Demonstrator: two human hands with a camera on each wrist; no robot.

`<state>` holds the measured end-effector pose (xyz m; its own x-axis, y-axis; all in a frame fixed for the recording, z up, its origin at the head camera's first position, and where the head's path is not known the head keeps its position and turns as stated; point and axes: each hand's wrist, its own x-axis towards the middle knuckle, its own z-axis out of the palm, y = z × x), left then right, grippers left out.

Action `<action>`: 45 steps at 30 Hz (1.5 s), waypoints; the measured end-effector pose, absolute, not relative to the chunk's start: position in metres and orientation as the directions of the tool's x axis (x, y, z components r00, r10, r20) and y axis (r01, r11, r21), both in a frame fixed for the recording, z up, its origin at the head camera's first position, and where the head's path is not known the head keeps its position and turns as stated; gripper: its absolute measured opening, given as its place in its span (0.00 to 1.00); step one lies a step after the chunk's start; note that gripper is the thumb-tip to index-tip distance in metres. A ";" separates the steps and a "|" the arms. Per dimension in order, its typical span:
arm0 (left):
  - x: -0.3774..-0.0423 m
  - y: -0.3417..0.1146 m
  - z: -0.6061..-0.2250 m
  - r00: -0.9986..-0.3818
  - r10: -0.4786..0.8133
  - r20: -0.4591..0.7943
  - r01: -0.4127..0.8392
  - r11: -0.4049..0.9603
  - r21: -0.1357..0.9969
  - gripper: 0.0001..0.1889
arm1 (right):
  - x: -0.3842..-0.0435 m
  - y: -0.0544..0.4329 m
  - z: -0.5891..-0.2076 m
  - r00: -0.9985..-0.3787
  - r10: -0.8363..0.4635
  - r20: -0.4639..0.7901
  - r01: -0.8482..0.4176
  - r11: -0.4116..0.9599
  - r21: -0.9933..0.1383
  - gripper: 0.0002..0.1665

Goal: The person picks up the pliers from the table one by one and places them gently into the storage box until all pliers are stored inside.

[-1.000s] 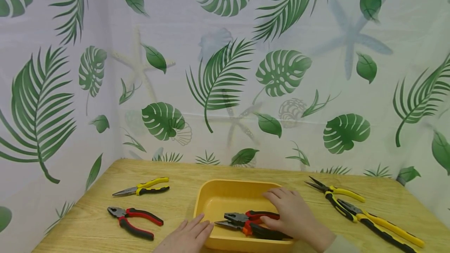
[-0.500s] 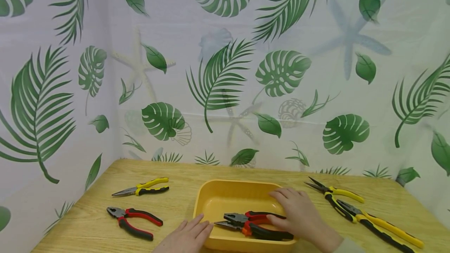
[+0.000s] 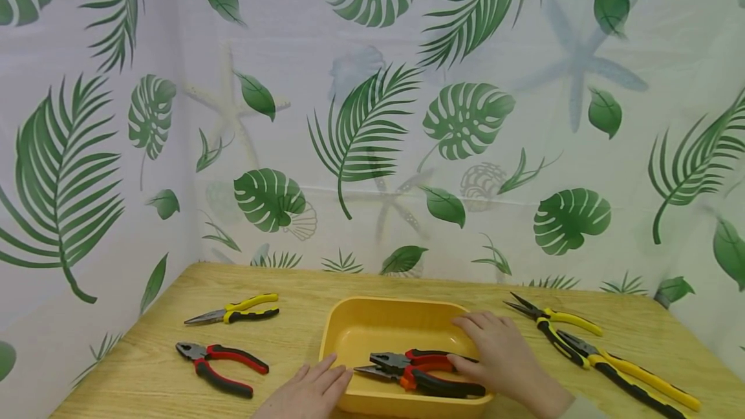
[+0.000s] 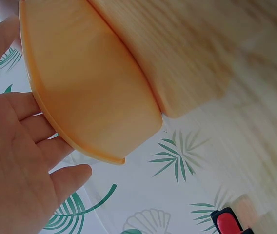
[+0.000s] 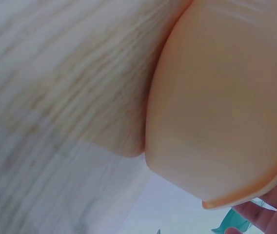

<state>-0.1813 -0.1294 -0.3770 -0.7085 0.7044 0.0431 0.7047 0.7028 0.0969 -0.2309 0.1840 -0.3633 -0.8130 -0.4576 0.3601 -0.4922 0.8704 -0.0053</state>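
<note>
A yellow plastic bin [image 3: 396, 315] stands at the front middle of the table. Inside it lie two pliers side by side: combination pliers [image 3: 391, 361] with red and black handles, and long-nose pliers [image 3: 431, 383] with black and orange-red handles. My left hand [image 3: 311, 390] rests on the bin's left rim with relaxed fingers; the left wrist view shows its fingers [image 4: 50, 146] along the rim. Over the right rim lies my right hand [image 3: 500, 357], its fingers reaching inside and the thumb overlapping the ends of the pliers' handles. In the right wrist view its fingers [image 5: 258, 214] show beside the rim.
On the left of the wooden table [image 3: 302, 283] lie yellow-black long-nose pliers [image 3: 235, 310] and red-black combination pliers [image 3: 218, 364]. To the right, two yellow-black pliers, long-nose pliers [image 3: 550, 322] and another pair [image 3: 628, 374], lie close together. A leaf-patterned sheet [image 3: 372, 147] hangs behind.
My right hand has shifted slightly right, drawing back from the pliers' handles toward the bin's right rim. The left hand and the pliers look unmoved.
</note>
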 end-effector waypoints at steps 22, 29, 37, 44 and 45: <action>-0.181 -0.129 -0.377 -0.707 0.706 0.042 0.706 0.702 0.100 0.39 | -0.232 0.199 -0.362 -0.808 -0.425 0.408 -0.455 0.890 0.026 0.26; -0.181 -0.129 -0.376 -0.715 0.699 0.027 0.697 0.708 0.114 0.39 | -0.230 0.201 -0.360 -0.814 -0.415 0.406 -0.444 0.896 0.026 0.25; -0.181 -0.130 -0.376 -0.714 0.699 0.033 0.697 0.707 0.122 0.39 | -0.229 0.206 -0.361 -0.825 -0.398 0.401 -0.434 0.901 0.001 0.25; -0.180 -0.129 -0.377 -0.719 0.694 0.035 0.692 0.711 0.126 0.40 | -0.231 0.209 -0.364 -0.828 -0.382 0.410 -0.423 0.906 -0.010 0.25; -0.180 -0.129 -0.376 -0.721 0.692 0.031 0.690 0.713 0.127 0.40 | -0.231 0.210 -0.364 -0.829 -0.379 0.410 -0.421 0.907 -0.013 0.25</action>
<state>-0.1803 -0.1293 -0.3764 -0.7209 0.6923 0.0313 0.6899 0.7127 0.1266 -0.2306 0.2101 -0.3645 -0.8293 -0.3793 0.4103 -0.4211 0.9069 -0.0128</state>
